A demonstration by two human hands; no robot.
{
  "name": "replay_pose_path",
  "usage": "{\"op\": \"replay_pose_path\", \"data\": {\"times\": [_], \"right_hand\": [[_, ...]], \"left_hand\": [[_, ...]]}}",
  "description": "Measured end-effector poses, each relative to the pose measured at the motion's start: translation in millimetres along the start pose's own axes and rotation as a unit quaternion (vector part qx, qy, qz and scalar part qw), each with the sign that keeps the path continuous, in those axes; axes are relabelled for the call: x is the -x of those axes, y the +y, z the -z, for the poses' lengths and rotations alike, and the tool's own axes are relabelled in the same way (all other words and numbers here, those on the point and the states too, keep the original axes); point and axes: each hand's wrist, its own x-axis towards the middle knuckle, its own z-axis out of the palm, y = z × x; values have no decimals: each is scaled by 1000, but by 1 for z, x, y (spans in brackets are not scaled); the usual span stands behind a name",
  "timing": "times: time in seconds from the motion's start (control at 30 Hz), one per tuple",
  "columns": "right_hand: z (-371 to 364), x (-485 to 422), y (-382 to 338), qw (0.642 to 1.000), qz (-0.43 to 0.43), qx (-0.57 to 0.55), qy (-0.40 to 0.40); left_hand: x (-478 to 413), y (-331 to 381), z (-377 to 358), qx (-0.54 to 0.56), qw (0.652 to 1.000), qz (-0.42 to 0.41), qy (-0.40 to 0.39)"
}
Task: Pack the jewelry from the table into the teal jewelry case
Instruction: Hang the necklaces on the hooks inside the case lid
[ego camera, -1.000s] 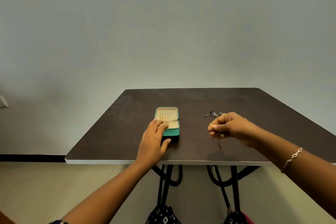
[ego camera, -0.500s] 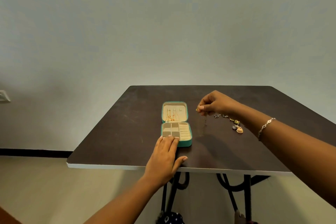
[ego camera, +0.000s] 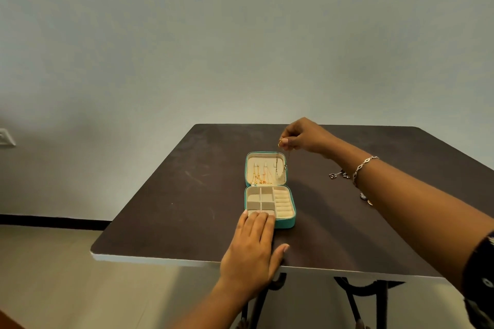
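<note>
Pinching chain; right forearm overlaps jewelry, earrings perhaps.

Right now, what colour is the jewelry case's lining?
Cream lining inside the teal jewelry case, seen in the head view.

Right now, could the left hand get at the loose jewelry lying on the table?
Possibly, but awkwardly. The left hand presses the teal case's near edge; the loose jewelry lies right of the case, partly hidden by the right forearm, which hangs over it while the right hand pinches a chain.
</note>
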Motion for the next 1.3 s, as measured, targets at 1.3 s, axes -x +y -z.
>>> {"op": "replay_pose_path", "data": {"times": [1.3], "right_hand": [[-56,-38,58,828,245,500,56]], "left_hand": [[-1,-3,-12,-34,998,-20,47]]}}
